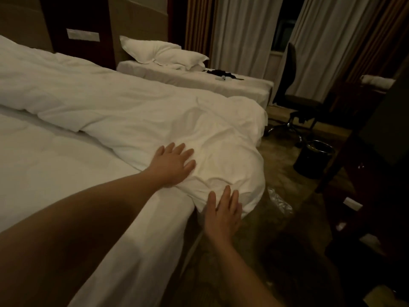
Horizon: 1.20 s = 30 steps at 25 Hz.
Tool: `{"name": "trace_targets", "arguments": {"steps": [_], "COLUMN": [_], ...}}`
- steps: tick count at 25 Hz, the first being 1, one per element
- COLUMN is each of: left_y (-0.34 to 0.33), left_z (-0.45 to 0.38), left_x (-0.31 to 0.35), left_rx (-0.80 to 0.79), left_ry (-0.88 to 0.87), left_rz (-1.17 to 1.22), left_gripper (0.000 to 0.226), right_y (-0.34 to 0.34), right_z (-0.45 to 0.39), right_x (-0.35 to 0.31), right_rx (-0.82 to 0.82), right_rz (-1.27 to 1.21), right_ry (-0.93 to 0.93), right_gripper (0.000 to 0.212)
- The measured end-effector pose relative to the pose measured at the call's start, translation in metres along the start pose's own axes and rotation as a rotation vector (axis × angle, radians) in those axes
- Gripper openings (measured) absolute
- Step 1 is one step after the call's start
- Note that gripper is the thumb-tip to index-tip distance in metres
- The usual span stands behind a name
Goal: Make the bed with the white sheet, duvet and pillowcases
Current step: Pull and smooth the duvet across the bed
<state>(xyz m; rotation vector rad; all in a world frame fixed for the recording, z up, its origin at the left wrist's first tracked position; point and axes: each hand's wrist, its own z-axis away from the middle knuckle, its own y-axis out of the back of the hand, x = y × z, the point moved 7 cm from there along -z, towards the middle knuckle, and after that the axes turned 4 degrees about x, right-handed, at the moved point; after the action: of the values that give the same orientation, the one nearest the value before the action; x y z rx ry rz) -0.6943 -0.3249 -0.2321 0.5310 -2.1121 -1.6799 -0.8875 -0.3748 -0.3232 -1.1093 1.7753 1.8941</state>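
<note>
With both arms out, I note left hand (172,163) flat, fingers spread, pressing the crumpled duvet (137,107); right hand (223,212) flat, fingers straight, against its overhanging corner.

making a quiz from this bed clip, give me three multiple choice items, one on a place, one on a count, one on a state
1. Where is the bin?
A. on the floor right of the bed
B. on the far bed
C. on the chair

2. How many beds show?
A. one
B. two
C. three

3. How do the hands lie on the duvet?
A. both fists clenched
B. flat, fingers straight
C. off the duvet

Key:
1 A, it stands on the carpet near the chair.
2 B, the near bed and the far bed.
3 B, the left hand and right hand press the bunched end with open fingers.
</note>
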Motion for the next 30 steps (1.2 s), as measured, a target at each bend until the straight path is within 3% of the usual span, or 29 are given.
{"name": "trace_targets", "arguments": {"steps": [6,11,14,16,18,21,23,26,30], "left_y": [0.001,-0.001,-0.007,-0.007,-0.007,-0.002,0.006,0.016,0.007], "left_z": [0.054,0.037,0.029,0.022,0.019,0.013,0.007,0.001,0.002], "left_x": [0.068,0.075,0.075,0.077,0.078,0.078,0.079,0.087,0.095], "left_rx": [0.063,0.106,0.204,0.282,0.340,0.312,0.302,0.339,0.383], "left_ry": [-0.112,-0.134,-0.129,-0.116,-0.111,-0.096,-0.070,-0.046,-0.080], "left_rz": [-0.080,-0.247,-0.295,-0.267,-0.261,-0.252,-0.217,-0.175,-0.206], "left_gripper": [0.072,0.080,0.071,0.065,0.061,0.061,0.058,0.055,0.062], "right_y": [-0.003,-0.019,-0.029,-0.038,-0.049,-0.031,0.008,0.078,0.100], "right_z": [0.022,0.001,-0.009,-0.017,-0.023,-0.023,-0.034,-0.050,-0.043], "right_x": [0.044,0.032,0.031,0.036,0.040,0.043,0.048,0.058,0.103], "right_rx": [-0.030,-0.032,0.006,0.045,0.066,0.221,0.332,0.408,0.446], "right_rz": [-0.641,-0.979,-1.227,-1.261,-1.198,-1.074,-0.939,-0.788,-0.670], "right_ry": [-0.575,-0.741,-0.867,-0.908,-0.903,-0.834,-0.680,-0.422,-0.386], "right_gripper": [0.105,0.103,0.102,0.109,0.109,0.075,0.058,0.045,0.036]}}
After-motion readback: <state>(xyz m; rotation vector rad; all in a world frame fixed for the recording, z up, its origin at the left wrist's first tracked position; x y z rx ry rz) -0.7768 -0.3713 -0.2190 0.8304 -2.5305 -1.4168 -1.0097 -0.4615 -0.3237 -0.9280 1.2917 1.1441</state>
